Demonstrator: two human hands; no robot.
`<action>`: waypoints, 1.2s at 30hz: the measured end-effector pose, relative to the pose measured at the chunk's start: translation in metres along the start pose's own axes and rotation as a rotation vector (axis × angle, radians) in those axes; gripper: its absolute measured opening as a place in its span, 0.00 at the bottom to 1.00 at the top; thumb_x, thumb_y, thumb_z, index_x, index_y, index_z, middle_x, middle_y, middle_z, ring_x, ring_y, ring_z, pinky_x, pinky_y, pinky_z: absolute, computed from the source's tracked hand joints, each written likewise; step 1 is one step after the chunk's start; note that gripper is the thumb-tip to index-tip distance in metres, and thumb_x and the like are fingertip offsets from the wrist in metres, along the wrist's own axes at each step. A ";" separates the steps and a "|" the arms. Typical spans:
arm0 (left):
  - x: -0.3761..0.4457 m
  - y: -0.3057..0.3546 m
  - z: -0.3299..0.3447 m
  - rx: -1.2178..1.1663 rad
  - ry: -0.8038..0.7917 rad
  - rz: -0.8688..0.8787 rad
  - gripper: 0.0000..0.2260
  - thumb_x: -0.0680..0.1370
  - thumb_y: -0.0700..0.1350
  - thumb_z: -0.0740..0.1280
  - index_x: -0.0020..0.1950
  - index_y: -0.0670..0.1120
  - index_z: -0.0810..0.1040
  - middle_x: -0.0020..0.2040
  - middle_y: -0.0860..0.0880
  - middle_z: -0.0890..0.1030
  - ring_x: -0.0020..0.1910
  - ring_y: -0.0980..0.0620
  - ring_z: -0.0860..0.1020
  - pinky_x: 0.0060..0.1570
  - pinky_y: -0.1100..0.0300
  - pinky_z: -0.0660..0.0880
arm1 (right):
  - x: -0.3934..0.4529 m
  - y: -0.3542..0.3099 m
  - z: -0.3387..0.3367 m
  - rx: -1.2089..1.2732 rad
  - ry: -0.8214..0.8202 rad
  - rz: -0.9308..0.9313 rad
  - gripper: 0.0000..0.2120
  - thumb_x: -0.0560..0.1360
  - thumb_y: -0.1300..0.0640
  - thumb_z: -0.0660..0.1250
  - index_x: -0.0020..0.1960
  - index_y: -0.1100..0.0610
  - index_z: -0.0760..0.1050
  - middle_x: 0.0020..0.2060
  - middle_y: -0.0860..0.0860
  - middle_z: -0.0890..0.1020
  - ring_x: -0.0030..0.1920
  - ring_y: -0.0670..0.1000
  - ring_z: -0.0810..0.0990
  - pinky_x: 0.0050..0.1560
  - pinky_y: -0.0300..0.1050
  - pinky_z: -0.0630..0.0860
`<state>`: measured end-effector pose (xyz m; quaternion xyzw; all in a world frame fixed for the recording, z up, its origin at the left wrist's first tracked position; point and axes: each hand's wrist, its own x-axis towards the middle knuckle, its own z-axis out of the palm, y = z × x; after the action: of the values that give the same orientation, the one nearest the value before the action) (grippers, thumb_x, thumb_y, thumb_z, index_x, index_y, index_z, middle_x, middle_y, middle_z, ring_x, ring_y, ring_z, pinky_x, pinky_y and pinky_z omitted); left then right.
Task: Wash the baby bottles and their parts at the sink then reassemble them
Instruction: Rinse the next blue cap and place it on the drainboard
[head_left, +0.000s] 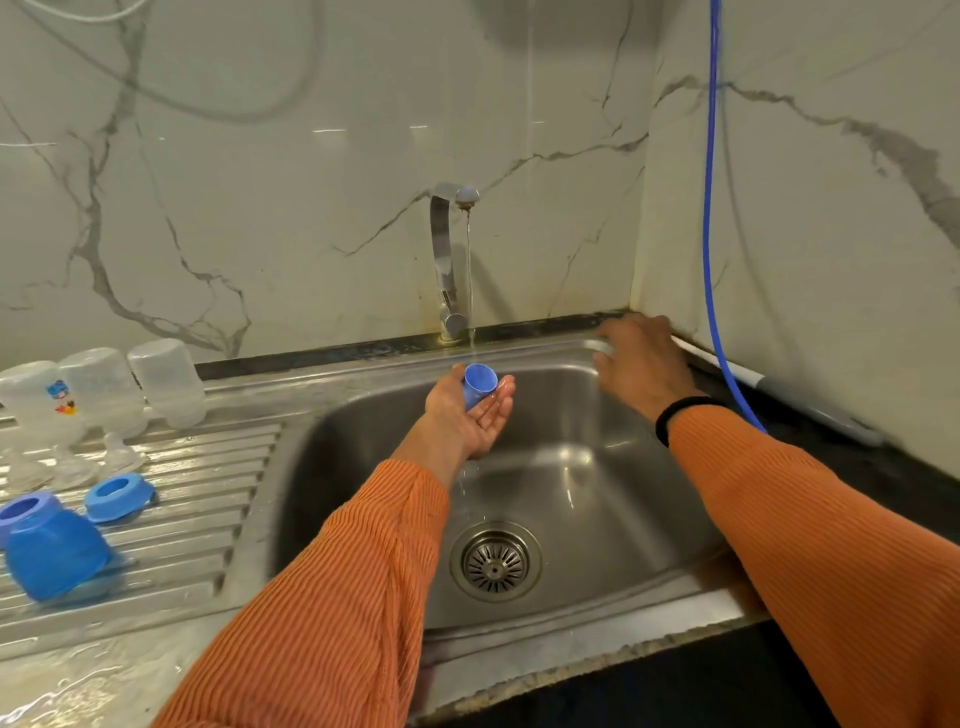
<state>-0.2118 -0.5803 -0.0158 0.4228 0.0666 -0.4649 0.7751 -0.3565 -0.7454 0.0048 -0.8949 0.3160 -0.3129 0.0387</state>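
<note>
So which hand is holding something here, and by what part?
The left hand holds a small blue cap by its side wall, cradled on the upturned palm under the tap's stream. The right hand holds nothing.

The shiny metal worktop (171, 525) has ridges and looks wet. At the back of it three clear bottles (104, 387) stand upside down in a row, just beside each other. Nearer the front lies a blue ring (118, 496), and beside it a big blue cap (54, 558) sits tilted, with another blue ring (23, 509) touching it.
</note>
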 end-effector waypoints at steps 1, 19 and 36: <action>0.001 0.000 0.000 0.009 0.006 -0.014 0.21 0.82 0.56 0.67 0.59 0.37 0.80 0.47 0.41 0.87 0.45 0.47 0.87 0.44 0.55 0.83 | -0.002 -0.011 0.000 0.103 -0.010 -0.067 0.13 0.78 0.56 0.71 0.61 0.60 0.82 0.56 0.59 0.83 0.57 0.60 0.78 0.60 0.52 0.74; 0.017 -0.004 -0.019 0.340 0.293 0.174 0.19 0.85 0.55 0.52 0.60 0.43 0.75 0.43 0.41 0.80 0.35 0.46 0.77 0.36 0.55 0.78 | -0.020 -0.109 0.040 0.390 -0.177 -0.204 0.17 0.80 0.59 0.68 0.69 0.55 0.74 0.65 0.55 0.77 0.62 0.54 0.77 0.64 0.48 0.76; 0.030 0.006 -0.024 0.581 0.238 0.346 0.13 0.77 0.45 0.70 0.58 0.40 0.84 0.54 0.37 0.85 0.45 0.39 0.84 0.32 0.51 0.81 | -0.016 -0.100 0.055 0.522 -0.489 -0.119 0.23 0.73 0.56 0.77 0.65 0.51 0.75 0.58 0.51 0.81 0.53 0.52 0.82 0.47 0.41 0.80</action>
<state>-0.1831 -0.5820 -0.0422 0.6819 -0.0511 -0.2736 0.6764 -0.2800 -0.6630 -0.0208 -0.9201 0.1541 -0.1614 0.3220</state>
